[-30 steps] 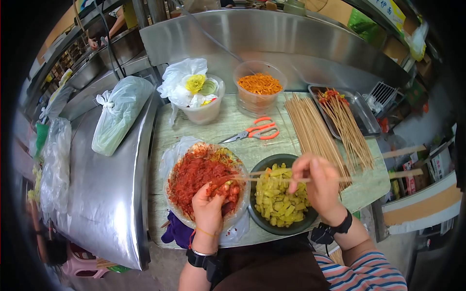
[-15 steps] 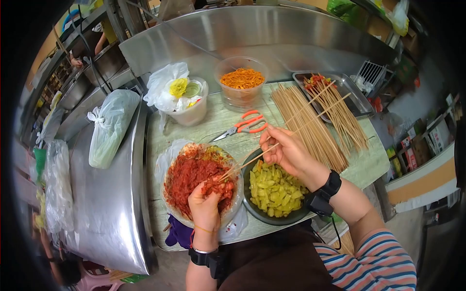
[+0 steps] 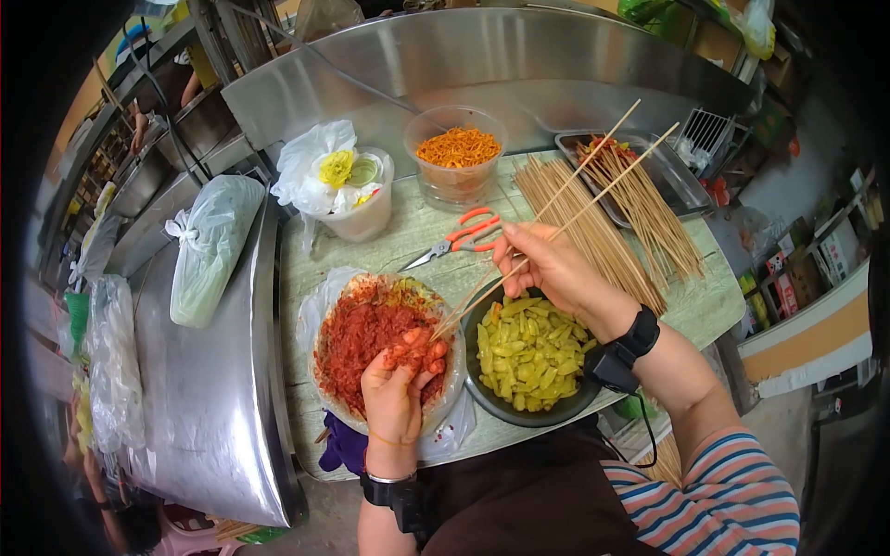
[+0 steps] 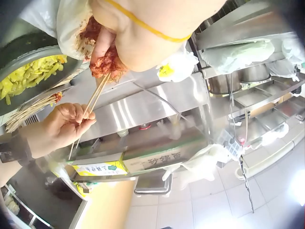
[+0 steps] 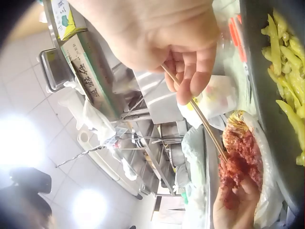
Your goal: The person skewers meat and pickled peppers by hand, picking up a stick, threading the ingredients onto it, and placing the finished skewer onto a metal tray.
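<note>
Over a plastic-lined bowl of red, chili-coated food (image 3: 362, 324), my left hand (image 3: 394, 394) holds a small clump of that red food (image 4: 106, 67) in its curled fingers. My right hand (image 3: 553, 269) pinches two thin bamboo skewers (image 3: 616, 181) between thumb and fingers. Their lower tips meet the clump at the left fingertips, and their long ends slant up to the right. Beneath the right hand stands a dark bowl (image 3: 475, 375) of yellow-green pickled peppers (image 3: 528, 357). Red sauce coats the left fingers.
Orange-handled scissors (image 3: 475, 228) lie behind the bowls. A loose row of bamboo skewers (image 3: 556, 208) is at the right, beside a metal tray (image 3: 681, 190) with loaded skewers. At the back stand a tub of orange shreds (image 3: 459, 148) and a white tub (image 3: 366, 222) with bags.
The skewers swung from nearly level to a steep upward slant, their tips still at the left hand. My right hand shifted left and turned; the left hand stayed over the red food.
</note>
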